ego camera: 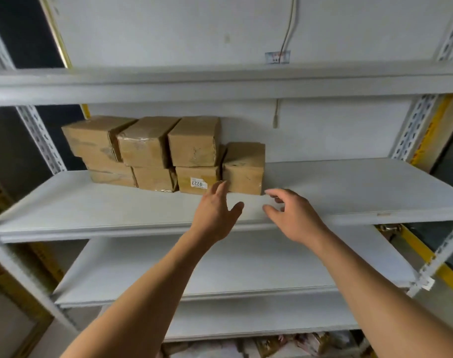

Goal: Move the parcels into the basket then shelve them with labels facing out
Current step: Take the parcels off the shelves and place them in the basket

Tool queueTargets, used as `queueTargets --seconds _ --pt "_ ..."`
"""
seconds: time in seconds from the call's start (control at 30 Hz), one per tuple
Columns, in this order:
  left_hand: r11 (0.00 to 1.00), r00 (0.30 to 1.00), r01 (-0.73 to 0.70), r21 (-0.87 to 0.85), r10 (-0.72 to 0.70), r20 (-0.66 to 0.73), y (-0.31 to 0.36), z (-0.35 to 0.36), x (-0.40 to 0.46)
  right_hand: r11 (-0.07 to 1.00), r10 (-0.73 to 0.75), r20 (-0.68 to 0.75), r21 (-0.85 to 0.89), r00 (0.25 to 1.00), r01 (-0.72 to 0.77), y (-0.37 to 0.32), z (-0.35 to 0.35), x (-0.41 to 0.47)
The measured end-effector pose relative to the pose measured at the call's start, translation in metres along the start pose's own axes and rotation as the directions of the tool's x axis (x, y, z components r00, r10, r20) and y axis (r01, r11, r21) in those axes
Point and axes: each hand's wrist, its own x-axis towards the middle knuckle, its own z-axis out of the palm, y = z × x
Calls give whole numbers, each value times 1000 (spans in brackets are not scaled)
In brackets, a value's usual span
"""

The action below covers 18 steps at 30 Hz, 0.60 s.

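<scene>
Several brown cardboard parcels stand stacked in two layers at the back left of a white shelf (349, 187). The rightmost parcel (243, 169) stands alone on the shelf board. Beside it, a lower parcel (197, 180) shows a white label (198, 183) facing out. My left hand (215, 215) is open, its fingertips close to the lower left corner of the rightmost parcel. My right hand (291, 215) hovers open just right of that parcel, fingers relaxed, holding nothing. No basket is in view.
An upper shelf board (220, 83) runs overhead and two lower boards (220, 267) lie beneath my arms. Perforated white uprights (411, 125) frame both sides. A cable (287, 34) hangs down the back wall. Mixed items lie at the bottom (285, 344).
</scene>
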Motion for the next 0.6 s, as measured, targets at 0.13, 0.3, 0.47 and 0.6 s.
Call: queueTargets --seconds 0.13,0.3,0.47,0.6 --pt "999 1000 -16 30 16 20 -15 8 37 998 -2 -12 -60 1000 1 2 16 40" --pt "992 999 -43 117 40 29 -14 22 76 999 -4 -46 -42 999 2 8 19 88" --pt "997 998 44 66 -48 49 -13 41 109 1000 -20 -23 -12 1000 19 24 18 131" --pt "994 994 106 10 -106 -9 -13 56 122 999 -47 31 9 998 47 44 20 155"
